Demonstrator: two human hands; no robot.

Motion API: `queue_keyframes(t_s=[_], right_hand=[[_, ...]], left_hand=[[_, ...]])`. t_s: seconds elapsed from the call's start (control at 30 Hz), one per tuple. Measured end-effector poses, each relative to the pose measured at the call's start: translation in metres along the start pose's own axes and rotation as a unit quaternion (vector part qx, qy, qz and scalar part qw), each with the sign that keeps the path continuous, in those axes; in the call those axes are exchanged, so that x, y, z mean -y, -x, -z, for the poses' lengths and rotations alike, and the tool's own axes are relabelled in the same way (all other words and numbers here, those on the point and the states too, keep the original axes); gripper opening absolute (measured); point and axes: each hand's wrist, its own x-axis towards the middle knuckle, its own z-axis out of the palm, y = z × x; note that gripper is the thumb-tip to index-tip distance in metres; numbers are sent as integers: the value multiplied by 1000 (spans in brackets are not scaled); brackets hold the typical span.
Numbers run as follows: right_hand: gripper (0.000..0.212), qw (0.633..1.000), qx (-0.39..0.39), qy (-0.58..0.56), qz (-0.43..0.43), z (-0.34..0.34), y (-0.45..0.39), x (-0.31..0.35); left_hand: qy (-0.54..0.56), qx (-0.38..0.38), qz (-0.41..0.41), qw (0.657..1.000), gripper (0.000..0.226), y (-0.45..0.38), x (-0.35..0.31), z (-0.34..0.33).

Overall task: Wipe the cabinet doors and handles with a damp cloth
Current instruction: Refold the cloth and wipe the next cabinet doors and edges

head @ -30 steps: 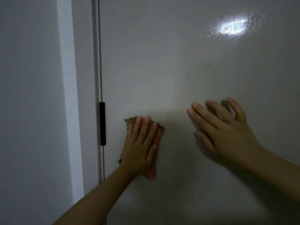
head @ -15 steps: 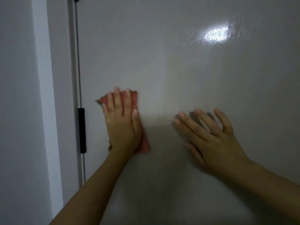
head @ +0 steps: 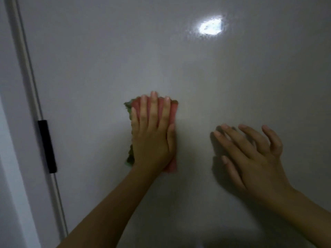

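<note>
Dim lighting throughout; most of the view is filled by a glossy pale cabinet door point(head: 197, 72), with a bright light reflection point(head: 211, 27) seen on it at upper right. Along the door's left edge a thin vertical strip point(head: 26, 56) is seen, and a short black handle point(head: 47, 146) is fixed on it at about mid-height. Further left, a pale wall or side panel point(head: 9, 158) is visible.

A pink cloth point(head: 173, 111) with a green edge showing on its left side is pressed flat against the door, left of centre and well to the right of the handle. It is covered by the left hand point(head: 152, 140), laid palm-down with fingers straight and together, pointing up; the thumb lies along the cloth's right side. Cloth is seen poking out above the fingertips, at the left edge and below the heel of the hand. Nothing is curled round or pinched; the cloth is held only by flat pressure.

The right hand point(head: 250, 158) is placed against the bare door, to the right of the cloth and apart from it, slightly lower. Its fingers are spread and relaxed, angled up-left, nothing held. Whether the whole palm touches the door cannot be told. Both forearms are bare.
</note>
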Motion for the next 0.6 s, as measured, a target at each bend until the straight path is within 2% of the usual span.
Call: queue_keyframes(t_s=[0.1,0.17,0.23,0.33,0.4,0.43,0.5,0.6], right_hand=[[45,1000,0,-5,-19,4,17,-6],[45,999,1,-9,-32,8,25,-14],[46,999,0,-14,-52,11,30,-23],[46,997,-8,-12,-78,13,30,-34],[46,996,1,-17,-93,12,27,-37],[47,995,8,-21,-101,11,27,-37],[48,994,22,-21,-106,10,28,-37],[50,995,45,-26,-88,12,32,-43]], left_hand=[[1,43,-161,986,54,26,-15,-5],[-4,50,-213,976,53,21,-11,-5],[3,31,-172,985,53,-1,-11,-2],[1,-45,-1,999,53,-48,-22,-3],[3,-66,50,997,54,-58,-41,-7],[4,-61,32,998,55,-54,-50,-9],[11,-13,-56,998,56,-30,-67,-11],[9,50,-181,982,54,-7,-64,-7]])
